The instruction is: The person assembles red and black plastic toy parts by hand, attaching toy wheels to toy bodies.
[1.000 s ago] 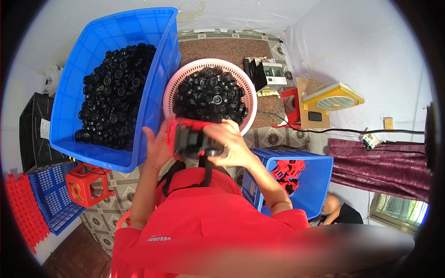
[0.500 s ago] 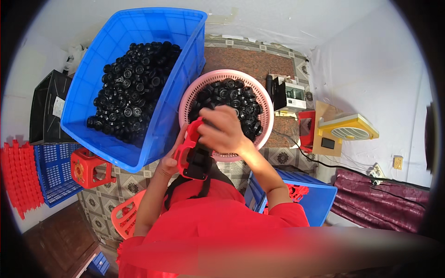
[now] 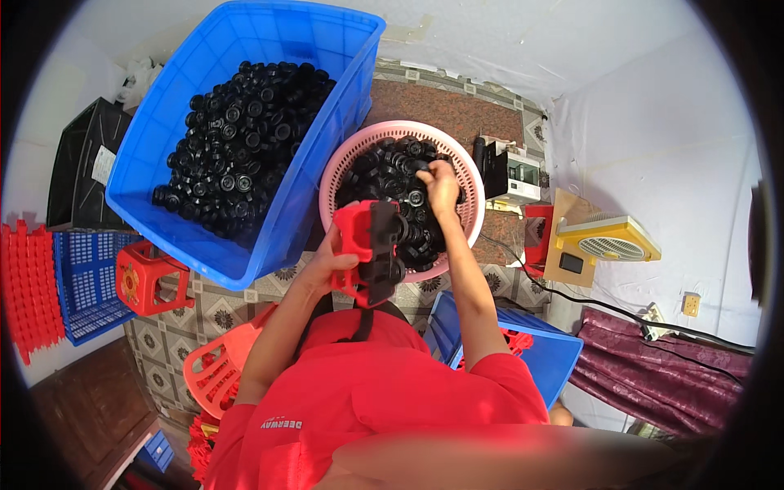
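My left hand (image 3: 331, 263) is closed round the red side of a red-and-black plastic toy car body (image 3: 363, 253), held upright at the near edge of a pink basket (image 3: 331, 175). Round black wheels show along the black side of this body. Inside the basket lies a heap of small black plastic wheels (image 3: 415, 198). My right hand (image 3: 442, 192) reaches into the right part of that heap, its fingers curled in a pinch at a black wheel (image 3: 414, 167). The fingertips partly hide what they grip.
A large blue bin (image 3: 282, 220) full of black wheels stands left of the basket. To the right are a small boxy device (image 3: 518, 175), a yellow-framed fan (image 3: 608, 241) and a black cable (image 3: 572, 290). A blue crate (image 3: 547, 359) with red parts sits by my right elbow.
My right hand has moved off the toy car body, up and right into the wheel heap. My left hand has turned the body, so its wheeled black side faces right.
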Tool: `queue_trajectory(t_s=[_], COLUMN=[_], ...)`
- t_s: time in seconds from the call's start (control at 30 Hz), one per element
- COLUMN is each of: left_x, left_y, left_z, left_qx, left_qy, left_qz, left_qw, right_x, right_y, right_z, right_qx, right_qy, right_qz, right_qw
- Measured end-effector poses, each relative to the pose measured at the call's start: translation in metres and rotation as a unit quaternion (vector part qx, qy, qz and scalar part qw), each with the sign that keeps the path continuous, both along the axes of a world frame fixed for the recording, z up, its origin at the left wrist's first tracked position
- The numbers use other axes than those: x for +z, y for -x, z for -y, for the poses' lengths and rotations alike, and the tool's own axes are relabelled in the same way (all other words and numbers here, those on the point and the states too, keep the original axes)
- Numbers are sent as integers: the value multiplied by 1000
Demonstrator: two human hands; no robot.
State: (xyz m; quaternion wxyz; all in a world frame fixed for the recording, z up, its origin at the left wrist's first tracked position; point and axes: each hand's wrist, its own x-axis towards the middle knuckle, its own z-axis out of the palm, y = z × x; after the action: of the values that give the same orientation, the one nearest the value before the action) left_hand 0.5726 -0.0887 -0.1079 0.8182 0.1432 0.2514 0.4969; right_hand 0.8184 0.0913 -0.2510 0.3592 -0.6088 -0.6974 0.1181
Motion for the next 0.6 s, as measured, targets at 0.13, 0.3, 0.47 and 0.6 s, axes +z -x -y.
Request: queue_trajectory(t_s=[0.13, 0.3, 0.47, 0.6], left_x=[-1, -2, -5, -15], left_y=[1, -12, -13, -4], left_z=[-5, -12, -7, 1], left_qx=[65, 60, 52, 12], left_qy=[-11, -38, -79, -109], left_qz=[-155, -236, -273, -244], left_qw=[986, 969, 957, 964], right_x=[119, 182, 160, 143], right_y=[11, 27, 35, 38], right_z=[42, 108, 126, 136], right_qx=[93, 201, 165, 171], right_qy=[221, 251, 258, 324], right_qz=[-466, -438, -236, -363], right_qw=[852, 839, 922, 857])
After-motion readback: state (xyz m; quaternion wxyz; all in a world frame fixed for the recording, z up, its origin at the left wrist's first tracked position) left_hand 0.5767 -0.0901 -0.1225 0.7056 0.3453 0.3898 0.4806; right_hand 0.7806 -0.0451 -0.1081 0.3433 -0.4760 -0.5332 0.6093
